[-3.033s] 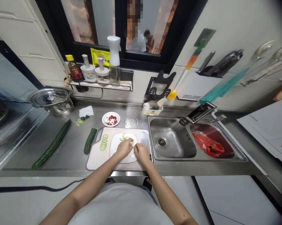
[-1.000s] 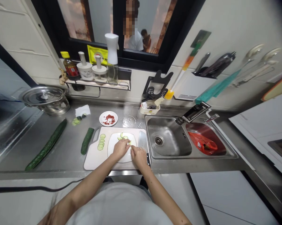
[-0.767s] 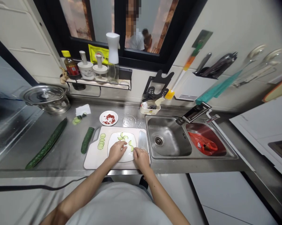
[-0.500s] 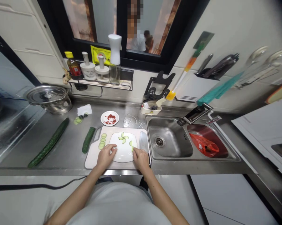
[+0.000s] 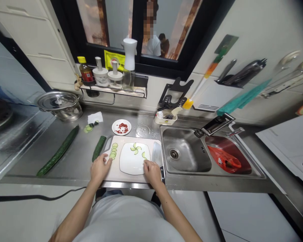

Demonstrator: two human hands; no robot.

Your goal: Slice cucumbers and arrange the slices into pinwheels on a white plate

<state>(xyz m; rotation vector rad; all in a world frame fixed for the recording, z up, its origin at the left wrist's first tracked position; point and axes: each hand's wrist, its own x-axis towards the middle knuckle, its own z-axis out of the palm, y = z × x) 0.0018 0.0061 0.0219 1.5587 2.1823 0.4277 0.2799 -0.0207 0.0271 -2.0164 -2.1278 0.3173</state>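
Observation:
A white square plate (image 5: 132, 166) lies on a pale cutting board (image 5: 113, 173), with several cucumber slices arranged near its top. My right hand (image 5: 152, 171) is at the plate's right edge, fingers pinched together on a cucumber slice (image 5: 144, 155). Over the board's left edge is my left hand (image 5: 100, 168), its thumb and fingers apart, close below a column of cucumber slices (image 5: 114, 150). A knife (image 5: 156, 153) rests on the board right of the plate. Left of the board sits a cut cucumber piece (image 5: 99, 148).
A whole cucumber (image 5: 59, 153) lies at the left, near a lidded pot (image 5: 62, 106). Behind the board stands a small plate of red bits (image 5: 121, 127). The sink (image 5: 186, 148) is at the right, with a red bag (image 5: 224, 159).
My left hand has left the plate and moved left to the cucumber slices. My right hand stays at the plate's right edge. The view has shifted slightly.

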